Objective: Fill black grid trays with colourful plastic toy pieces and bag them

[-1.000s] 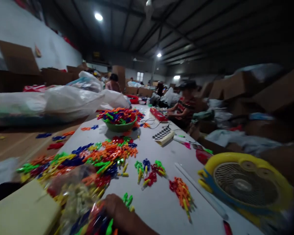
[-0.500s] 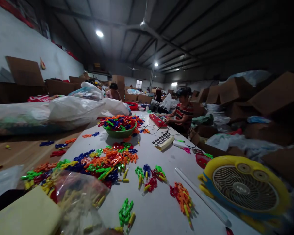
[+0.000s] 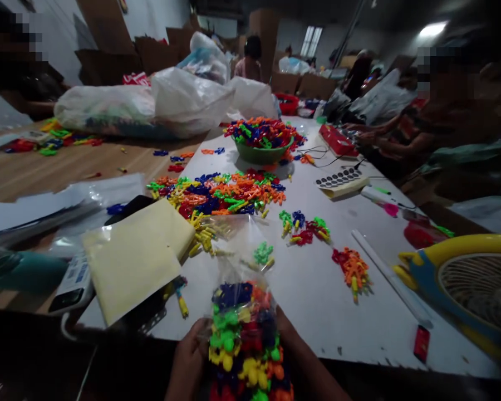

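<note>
A clear plastic bag (image 3: 242, 312) packed with small plastic figures in blue, green, yellow, red and orange stands at the front edge, low in the middle of the view. My left hand (image 3: 192, 351) is closed on its left side. On the right side my right hand (image 3: 288, 331) presses against the bag, its fingers partly hidden behind it. Just beyond the bag's open top lies a green figure (image 3: 263, 253) with a yellow-tipped piece beside it. Farther back spreads a large pile of mixed figures (image 3: 229, 195).
A green bowl (image 3: 261, 153) heaped with figures stands behind the pile. Small clusters (image 3: 353, 267) lie right of the bag, near a white tube (image 3: 390, 278) and a yellow fan (image 3: 476, 278). Yellow card sheets (image 3: 136, 256) lie left. Co-workers sit at both sides.
My view has tipped down. Both hands now show, holding the filled bag at the table's front edge; before, only fingertips showed at the bottom edge.
</note>
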Available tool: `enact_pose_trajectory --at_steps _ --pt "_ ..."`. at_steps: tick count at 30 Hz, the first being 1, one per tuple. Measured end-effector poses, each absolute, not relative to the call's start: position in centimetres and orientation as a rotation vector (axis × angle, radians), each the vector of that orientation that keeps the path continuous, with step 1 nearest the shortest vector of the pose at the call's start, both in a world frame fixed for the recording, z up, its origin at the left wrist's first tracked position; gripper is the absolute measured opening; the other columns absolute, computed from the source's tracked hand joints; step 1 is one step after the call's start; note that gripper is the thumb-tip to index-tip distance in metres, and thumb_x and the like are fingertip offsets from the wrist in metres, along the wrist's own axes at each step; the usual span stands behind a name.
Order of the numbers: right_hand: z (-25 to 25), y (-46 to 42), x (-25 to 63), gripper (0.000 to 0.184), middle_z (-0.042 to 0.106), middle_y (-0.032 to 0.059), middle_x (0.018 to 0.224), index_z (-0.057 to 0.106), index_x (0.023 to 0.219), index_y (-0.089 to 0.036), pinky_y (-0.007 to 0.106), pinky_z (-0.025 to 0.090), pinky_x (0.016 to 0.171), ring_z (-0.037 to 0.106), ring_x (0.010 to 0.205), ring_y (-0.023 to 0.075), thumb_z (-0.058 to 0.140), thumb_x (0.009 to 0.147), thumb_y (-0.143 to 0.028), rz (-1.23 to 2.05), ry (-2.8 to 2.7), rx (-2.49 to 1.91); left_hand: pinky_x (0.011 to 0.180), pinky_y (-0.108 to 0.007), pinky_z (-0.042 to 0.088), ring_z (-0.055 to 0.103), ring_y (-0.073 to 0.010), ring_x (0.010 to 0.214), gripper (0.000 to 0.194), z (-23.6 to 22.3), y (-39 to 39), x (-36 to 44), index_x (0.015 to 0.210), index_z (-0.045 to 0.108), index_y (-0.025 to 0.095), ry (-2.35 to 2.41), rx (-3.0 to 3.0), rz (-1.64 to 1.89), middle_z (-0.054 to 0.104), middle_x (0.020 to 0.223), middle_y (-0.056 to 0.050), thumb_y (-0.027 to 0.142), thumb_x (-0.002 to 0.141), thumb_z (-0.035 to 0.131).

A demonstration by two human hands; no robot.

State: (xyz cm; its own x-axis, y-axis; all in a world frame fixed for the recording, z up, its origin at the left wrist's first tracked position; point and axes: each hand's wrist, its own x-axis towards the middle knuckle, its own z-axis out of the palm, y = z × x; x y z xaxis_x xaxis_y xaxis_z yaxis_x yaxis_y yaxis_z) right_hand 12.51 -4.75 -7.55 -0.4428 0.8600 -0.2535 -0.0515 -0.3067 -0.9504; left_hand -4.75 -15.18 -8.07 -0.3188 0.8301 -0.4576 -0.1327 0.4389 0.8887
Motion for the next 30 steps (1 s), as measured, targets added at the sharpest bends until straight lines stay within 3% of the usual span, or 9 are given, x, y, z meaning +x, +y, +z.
enact_pose_trajectory --at_steps 3,6,9,12,18,22,25,30 --pt "-6.6 -5.6 14.3 0.037 0.074 0.0094 0.098 0.074 0.097 -0.019 0.042 0.053 0.088 0.066 0.091 0.0276 0.069 0.077 -0.05 1.97 -1.332 -1.149 0.079 -0.033 0.056 0.068 -0.0282 0.092 0.043 -8.6 -17.6 -4.2 0.088 0.071 0.017 1.535 0.688 1.008 0.075 0.091 -0.007 0.057 0.074 0.063" --pt "-6.3 -6.4 15.5 0.035 0.073 0.0087 0.102 0.072 0.105 -0.018 0.04 0.054 0.088 0.067 0.092 0.0265 0.062 0.086 -0.044 2.037 -1.527 -1.132 0.081 -0.031 0.055 0.068 -0.0272 0.092 0.038 -8.6 -18.5 -3.9 0.09 0.073 0.016 1.506 0.78 0.907 0.075 0.095 -0.008 0.05 0.077 0.063" --pt "-7.1 -7.2 16.5 0.031 0.07 0.0081 0.102 0.071 0.104 -0.02 0.036 0.054 0.086 0.065 0.092 0.0239 0.058 0.088 -0.043 1.598 -1.785 -1.106 0.081 -0.03 0.054 0.068 -0.0272 0.094 0.031 -8.3 -18.3 -3.8 0.092 0.073 0.016 1.514 0.804 0.841 0.076 0.095 -0.007 0.042 0.078 0.062" --pt "-8.1 -7.9 17.3 0.025 0.068 0.0061 0.088 0.068 0.093 -0.02 0.028 0.055 0.073 0.064 0.08 0.019 0.052 0.092 -0.039 1.145 -1.886 -1.15 0.079 -0.03 0.054 0.07 -0.0269 0.093 0.028 -8.1 -18.1 -4.0 0.089 0.072 0.018 1.544 0.889 0.783 0.076 0.092 -0.007 0.04 0.082 0.056" --pt "-8.5 -8.6 17.4 0.022 0.066 -0.0027 0.071 0.054 0.116 -0.02 0.02 0.05 0.055 0.064 0.059 0.0125 0.051 0.095 -0.026 0.806 -1.756 -1.313 0.067 -0.027 0.056 0.071 -0.0199 0.077 0.024 -7.0 -17.1 -4.9 0.094 0.066 0.021 1.965 1.249 0.881 0.075 0.088 -0.004 0.039 0.088 0.05" --pt "-7.2 -8.0 16.9 0.023 0.068 0.0031 0.091 0.056 0.115 -0.022 0.023 0.055 0.066 0.066 0.072 0.0132 0.055 0.093 -0.018 0.492 -1.791 -1.19 0.066 -0.023 0.055 0.07 -0.0151 0.07 0.017 -5.8 -15.3 -5.1 0.094 0.061 0.02 2.148 1.611 1.185 0.071 0.084 -0.003 0.035 0.091 0.053" --pt "-5.7 -8.5 17.5 0.027 0.066 0.0047 0.089 0.056 0.116 -0.021 0.026 0.056 0.069 0.065 0.078 0.0152 0.055 0.091 -0.011 0.379 -1.885 -0.989 0.055 -0.018 0.049 0.062 -0.0099 0.055 0.01 -4.8 -15.4 -5.1 0.087 0.058 0.02 2.094 1.826 1.265 0.064 0.07 0.001 0.024 0.094 0.051" --pt "-4.7 -12.0 20.2 0.038 0.068 0.0081 0.087 0.052 0.127 -0.019 0.028 0.058 0.062 0.065 0.073 0.0175 0.054 0.09 -0.015 0.396 -2.083 -0.791 0.067 -0.022 0.054 0.066 -0.0142 0.074 0.01 -3.9 -18.7 -5.4 0.094 0.06 0.016 1.775 2.197 1.271 0.067 0.082 -0.007 0.015 0.093 0.05"
